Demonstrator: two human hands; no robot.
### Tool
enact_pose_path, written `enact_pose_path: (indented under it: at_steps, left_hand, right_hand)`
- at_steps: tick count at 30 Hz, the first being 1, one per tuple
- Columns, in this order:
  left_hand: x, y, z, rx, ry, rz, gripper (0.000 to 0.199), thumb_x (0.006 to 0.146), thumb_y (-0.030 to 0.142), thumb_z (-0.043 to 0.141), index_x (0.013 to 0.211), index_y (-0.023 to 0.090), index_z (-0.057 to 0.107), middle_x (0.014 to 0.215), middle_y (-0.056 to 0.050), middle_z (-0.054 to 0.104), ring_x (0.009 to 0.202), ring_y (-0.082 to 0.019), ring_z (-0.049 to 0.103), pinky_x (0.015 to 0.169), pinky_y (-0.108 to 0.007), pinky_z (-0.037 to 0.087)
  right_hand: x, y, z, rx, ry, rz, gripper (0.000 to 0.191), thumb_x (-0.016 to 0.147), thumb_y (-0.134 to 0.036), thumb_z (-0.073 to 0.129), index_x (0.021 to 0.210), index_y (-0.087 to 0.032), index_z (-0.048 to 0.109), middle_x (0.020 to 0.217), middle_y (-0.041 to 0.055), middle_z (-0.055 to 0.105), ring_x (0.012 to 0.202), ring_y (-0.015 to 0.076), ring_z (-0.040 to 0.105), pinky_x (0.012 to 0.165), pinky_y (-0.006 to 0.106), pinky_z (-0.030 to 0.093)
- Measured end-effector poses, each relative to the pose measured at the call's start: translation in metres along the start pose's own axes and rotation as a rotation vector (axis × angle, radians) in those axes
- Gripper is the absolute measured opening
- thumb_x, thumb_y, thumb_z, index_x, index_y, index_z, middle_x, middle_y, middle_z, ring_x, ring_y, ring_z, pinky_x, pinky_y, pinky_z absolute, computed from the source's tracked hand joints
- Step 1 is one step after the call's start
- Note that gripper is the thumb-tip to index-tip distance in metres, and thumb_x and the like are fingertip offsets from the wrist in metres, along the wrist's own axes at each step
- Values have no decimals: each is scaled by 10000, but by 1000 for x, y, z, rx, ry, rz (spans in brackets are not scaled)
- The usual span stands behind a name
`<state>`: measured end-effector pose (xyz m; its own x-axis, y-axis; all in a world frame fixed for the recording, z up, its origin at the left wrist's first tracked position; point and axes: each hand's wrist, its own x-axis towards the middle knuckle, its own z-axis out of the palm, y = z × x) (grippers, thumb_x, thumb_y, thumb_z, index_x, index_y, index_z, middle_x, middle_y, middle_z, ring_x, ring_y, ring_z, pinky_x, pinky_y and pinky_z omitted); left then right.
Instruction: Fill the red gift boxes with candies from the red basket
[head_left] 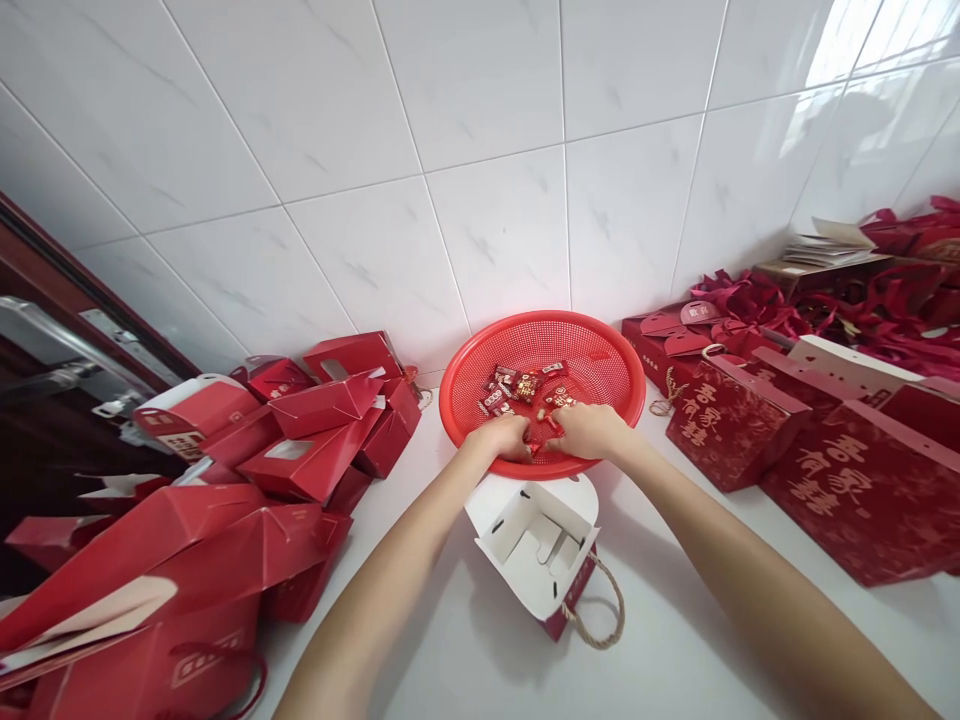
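A red plastic mesh basket stands against the wall, with several red and gold wrapped candies inside. Both my hands reach over its near rim. My left hand has its fingers curled down on a small red wrapped candy. To its right, my right hand closes its fingers around a red wrapped candy, mostly hidden under the fingers. Just below the basket, between my forearms, an open gift box shows its white inside, with nothing in it. Its twisted rope handle hangs to the right.
Red folded boxes are heaped on the left of the white tabletop. On the right stand dark red gift boxes with gold characters, with ribboned ones behind. White tiled wall closes off the back; a door handle is at far left.
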<state>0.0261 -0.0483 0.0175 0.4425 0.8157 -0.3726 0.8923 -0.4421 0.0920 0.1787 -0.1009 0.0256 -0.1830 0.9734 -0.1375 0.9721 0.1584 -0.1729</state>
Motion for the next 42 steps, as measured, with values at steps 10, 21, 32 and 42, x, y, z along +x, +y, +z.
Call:
enact_pose_path:
  at_steps: [10,21,32,42]
  left_hand:
    - [2,-5,4,-165,227,126,476,667,229,762,1136,212,683,912,-27,747,839,-222,692,660,-264,491]
    - [-4,1,1,-307,564,300,299,753,149,696,1037,202,772,1003,-50,759,918,-215,689,833,-303,521]
    - [-5,1,2,-367,581,271,330,835,343,726,1125,188,754,1077,-76,763,970,-239,695,839,-313,520]
    - [-9,1,1,-225,638,316,258,886,374,691,1088,236,770,967,-59,754,952,-228,650,838,-329,491]
  right_hand:
    - [0,4,-5,120,1,14,336,935,-390,549,1179,-188,664,1206,168,693,1122,328,658,832,366,494]
    - [9,20,-4,559,80,13,107,935,-184,533,834,-176,567,847,50,701,692,162,700,598,235,492]
    - [10,22,-6,903,177,14,212,953,-112,471,756,-190,461,713,-1,628,594,119,675,524,201,520]
    - [8,22,-6,1007,192,-39,230,922,-167,552,705,-189,478,653,-13,628,525,108,626,485,192,469]
